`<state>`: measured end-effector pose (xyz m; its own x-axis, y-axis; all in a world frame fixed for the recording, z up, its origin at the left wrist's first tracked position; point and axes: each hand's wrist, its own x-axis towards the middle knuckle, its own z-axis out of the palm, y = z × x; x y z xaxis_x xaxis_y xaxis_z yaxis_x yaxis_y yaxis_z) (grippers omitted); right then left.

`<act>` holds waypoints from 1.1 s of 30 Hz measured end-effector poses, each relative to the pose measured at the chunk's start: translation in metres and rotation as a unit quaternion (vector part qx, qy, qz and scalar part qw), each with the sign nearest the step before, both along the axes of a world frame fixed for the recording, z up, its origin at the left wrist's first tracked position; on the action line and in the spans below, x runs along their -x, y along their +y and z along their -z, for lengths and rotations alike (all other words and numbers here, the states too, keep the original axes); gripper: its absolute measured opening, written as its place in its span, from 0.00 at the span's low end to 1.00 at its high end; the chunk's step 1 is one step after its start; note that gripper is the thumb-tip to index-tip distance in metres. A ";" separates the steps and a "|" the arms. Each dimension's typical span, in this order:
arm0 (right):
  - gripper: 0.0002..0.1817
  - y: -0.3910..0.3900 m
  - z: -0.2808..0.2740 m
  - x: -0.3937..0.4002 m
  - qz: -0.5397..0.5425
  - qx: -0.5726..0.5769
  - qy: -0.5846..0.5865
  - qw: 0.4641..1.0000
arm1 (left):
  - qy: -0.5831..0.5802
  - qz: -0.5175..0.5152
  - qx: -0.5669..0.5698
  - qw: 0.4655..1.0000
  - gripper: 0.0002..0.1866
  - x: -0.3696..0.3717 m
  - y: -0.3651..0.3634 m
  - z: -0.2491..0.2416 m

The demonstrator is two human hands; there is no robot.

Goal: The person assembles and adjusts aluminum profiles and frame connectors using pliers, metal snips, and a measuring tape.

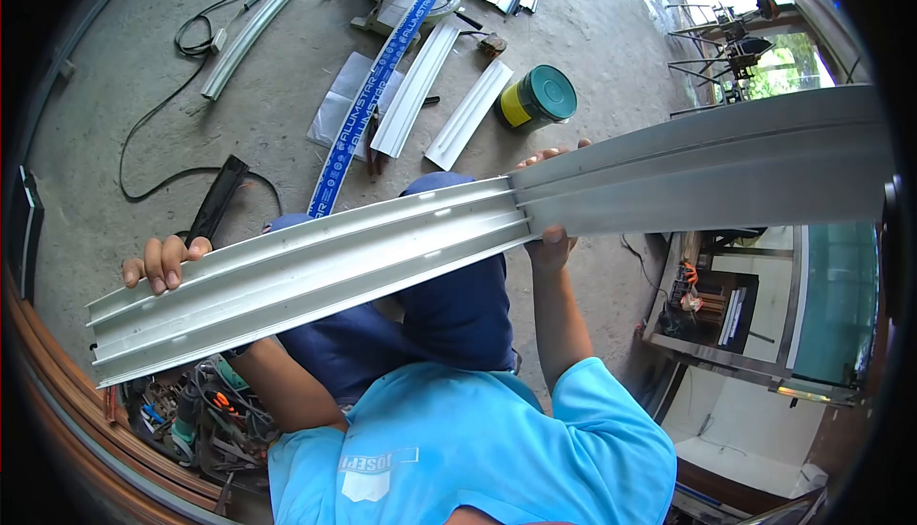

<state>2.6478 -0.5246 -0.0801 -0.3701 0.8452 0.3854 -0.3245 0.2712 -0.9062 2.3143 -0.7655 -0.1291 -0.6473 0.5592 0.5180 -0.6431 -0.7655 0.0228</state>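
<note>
A long ridged aluminium profile [315,281] lies across my lap, its channelled face up. My left hand [164,262] is closed on it near its left end, fingers curled over the far edge. At its right end it meets a second, greyer aluminium profile [707,167] at an angle, which runs off to the right. My right hand [552,243] is closed around this junction, thumb on the near edge and fingertips showing beyond the far edge. Whether the two pieces are fastened is not visible.
Ahead on the concrete floor lie a blue-wrapped profile [373,95], white profile pieces [416,90] and a green-lidded bucket [548,95]. A saw [411,0] stands farther off. Black cable [143,128] snakes at left. Tools [205,410] fill the lower left; a shelf unit [726,310] is right.
</note>
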 end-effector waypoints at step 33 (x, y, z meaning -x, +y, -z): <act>0.39 0.005 -0.045 0.128 -0.214 0.411 0.027 0.886 | 0.044 -0.346 0.352 0.869 0.57 -0.033 0.110 -0.091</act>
<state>2.5202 -0.5194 -0.0355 -0.7236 0.6354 -0.2694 -0.2866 -0.6318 -0.7202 2.3476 -0.6554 -0.0378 -0.9299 0.2493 0.2703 -0.0057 -0.7450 0.6671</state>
